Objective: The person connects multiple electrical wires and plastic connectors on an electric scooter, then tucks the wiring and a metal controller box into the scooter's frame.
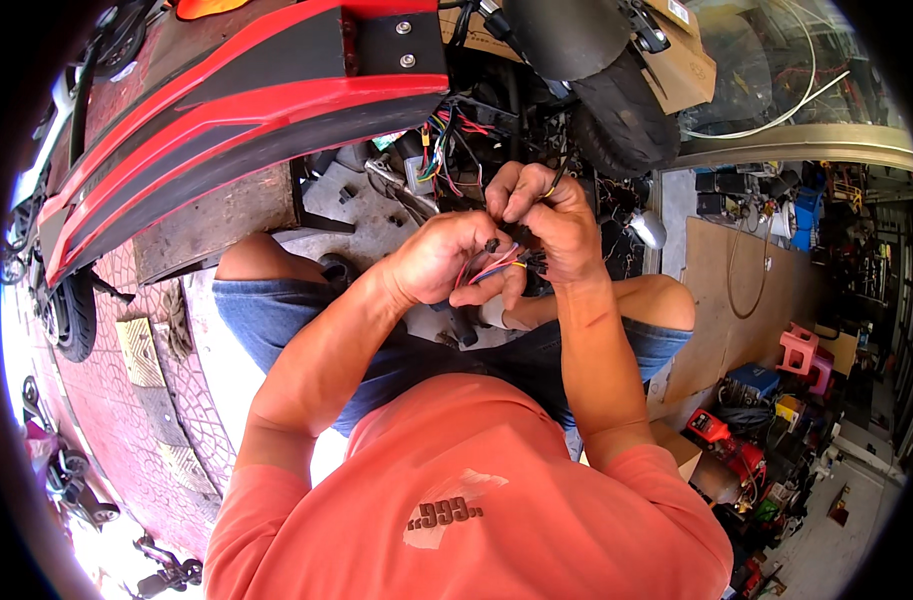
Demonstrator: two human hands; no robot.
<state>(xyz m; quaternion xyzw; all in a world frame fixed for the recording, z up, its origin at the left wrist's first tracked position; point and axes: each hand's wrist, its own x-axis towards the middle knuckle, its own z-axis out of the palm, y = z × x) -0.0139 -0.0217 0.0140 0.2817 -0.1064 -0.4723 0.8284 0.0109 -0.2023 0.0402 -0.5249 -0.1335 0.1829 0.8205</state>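
Both of my hands are close together over the open wiring of a vehicle. My left hand (438, 256) is curled around a small bundle of coloured wires (491, 266), with red, blue and yellow strands and dark connector ends. Right beside it, my right hand (558, 222) is closed in a pinch on a thin dark cable that runs up past the knuckles. The exact point where the fingertips meet is partly hidden. Farther away, loose multicoloured wires (438, 150) hang from the vehicle next to a red and black body panel (266, 100).
A black tyre (626, 115) under a dark mudguard stands at the far right of the wiring. A wooden bench (221, 220) sits below the panel. To the right are a cardboard sheet (711, 310), a red plastic stool (798, 348) and cluttered tools. Parked motorcycles line the left.
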